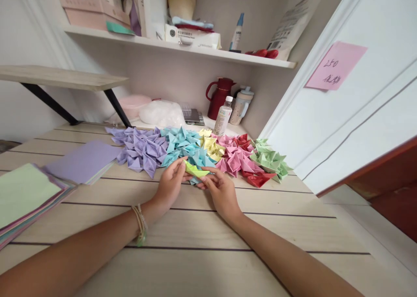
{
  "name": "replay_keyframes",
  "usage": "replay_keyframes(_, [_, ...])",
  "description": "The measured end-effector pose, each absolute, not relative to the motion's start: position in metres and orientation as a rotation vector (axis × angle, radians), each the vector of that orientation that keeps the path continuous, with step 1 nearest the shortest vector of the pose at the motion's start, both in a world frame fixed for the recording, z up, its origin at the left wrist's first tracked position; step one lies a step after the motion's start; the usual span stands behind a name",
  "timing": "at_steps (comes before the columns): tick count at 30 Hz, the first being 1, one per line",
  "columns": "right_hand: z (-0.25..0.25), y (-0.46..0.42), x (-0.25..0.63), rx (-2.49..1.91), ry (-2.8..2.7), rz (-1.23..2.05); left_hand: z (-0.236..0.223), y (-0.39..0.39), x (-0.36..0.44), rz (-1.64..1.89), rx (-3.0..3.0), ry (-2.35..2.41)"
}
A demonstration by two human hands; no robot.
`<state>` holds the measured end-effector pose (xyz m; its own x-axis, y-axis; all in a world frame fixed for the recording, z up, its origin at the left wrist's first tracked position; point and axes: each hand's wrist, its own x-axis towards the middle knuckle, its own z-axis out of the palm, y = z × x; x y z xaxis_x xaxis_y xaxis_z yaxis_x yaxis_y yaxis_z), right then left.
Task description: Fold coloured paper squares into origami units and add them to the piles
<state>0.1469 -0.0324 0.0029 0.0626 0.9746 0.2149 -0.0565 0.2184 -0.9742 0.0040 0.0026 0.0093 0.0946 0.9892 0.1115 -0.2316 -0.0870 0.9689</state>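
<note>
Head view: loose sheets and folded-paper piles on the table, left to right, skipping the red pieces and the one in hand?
Light green sheet → purple sheet → purple pile → blue pile → yellow pile → pink pile → green pile

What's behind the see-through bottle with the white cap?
Behind the bottle is a red jug. The bottle covers the jug's lower right side, so I can't see that part.
</note>
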Motion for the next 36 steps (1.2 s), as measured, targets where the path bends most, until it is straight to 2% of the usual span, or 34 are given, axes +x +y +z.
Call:
replay_keyframes(12, [0.007, -0.04, 0.144, -1.132, -1.424, 0.732, 0.002, 0.007, 0.002, 1.321, 1.147, 0.861])
replay_keyframes(20, [0.019, -0.031, 0.173, -1.318, -1.311, 0.079, -0.001, 0.007, 0.003, 1.348, 1.188, 0.876])
replay_keyframes(26, [0.007, -0.014, 0.201, -1.54, -1.431, -0.022, -0.003, 0.007, 0.004, 1.333, 1.217, 0.856])
replay_keyframes(32, [0.009, -0.029, 0.178, -1.396, -1.559, -0.371, -0.004, 0.005, 0.008, 1.367, 1.211, 0.864])
replay_keyframes(36, [0.043, -0.035, 0.097, -1.077, -2.044, -0.211, -0.001, 0.001, 0.008, 1.409, 1.2, 0.9])
